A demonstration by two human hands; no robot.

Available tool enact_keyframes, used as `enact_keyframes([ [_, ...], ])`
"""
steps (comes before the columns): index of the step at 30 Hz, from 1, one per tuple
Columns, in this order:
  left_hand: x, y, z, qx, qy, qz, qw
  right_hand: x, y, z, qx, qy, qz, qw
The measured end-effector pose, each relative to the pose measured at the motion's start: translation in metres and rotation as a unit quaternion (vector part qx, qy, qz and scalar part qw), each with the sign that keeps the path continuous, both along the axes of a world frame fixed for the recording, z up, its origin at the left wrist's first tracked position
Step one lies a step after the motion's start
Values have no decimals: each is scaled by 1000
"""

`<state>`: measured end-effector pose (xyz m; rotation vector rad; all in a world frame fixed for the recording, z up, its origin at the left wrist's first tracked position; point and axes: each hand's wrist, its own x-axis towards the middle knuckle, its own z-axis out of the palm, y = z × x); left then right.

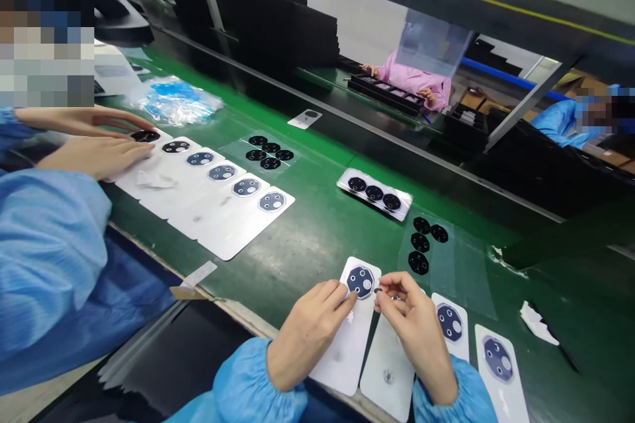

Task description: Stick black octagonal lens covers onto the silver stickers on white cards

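Observation:
My left hand (315, 327) rests on a white phone-back-shaped panel (337, 350), its thumb and fingertips at the edge of a dark octagonal patch (360, 282) with ring-shaped holes. My right hand (414, 327) is closed in a pinch just right of that patch. A tiny dark piece (378, 290) shows between its fingertips; its kind is too small to tell. Beneath this hand lies a second white panel (387, 370), its upper part mostly hidden. To the right are two more panels with dark patches, a nearer one (451, 322) and a farther one (497, 360).
Black octagonal pieces (420, 242) lie on a clear sheet. A small stack (374, 193) carries three more. A co-worker's hands (96, 145) touch a row of white panels (228, 225) at left. A black stick (560, 344) with white scrap lies right. Behind runs a metal rail (297, 92).

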<state>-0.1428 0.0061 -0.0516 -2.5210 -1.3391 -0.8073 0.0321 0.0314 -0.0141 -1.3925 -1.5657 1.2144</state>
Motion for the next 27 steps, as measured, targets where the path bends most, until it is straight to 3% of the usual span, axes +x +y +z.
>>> enact_keyframes([
  [6, 1, 3, 1, 0, 1, 4, 1000, -11, 9, -12, 149, -154, 56, 975],
  [13, 3, 4, 5, 5, 24, 20, 1000, -16, 9, -18, 268, -248, 89, 927],
  [27, 4, 3, -5, 29, -20, 33, 999, -20, 11, -12, 242, -293, 69, 922],
])
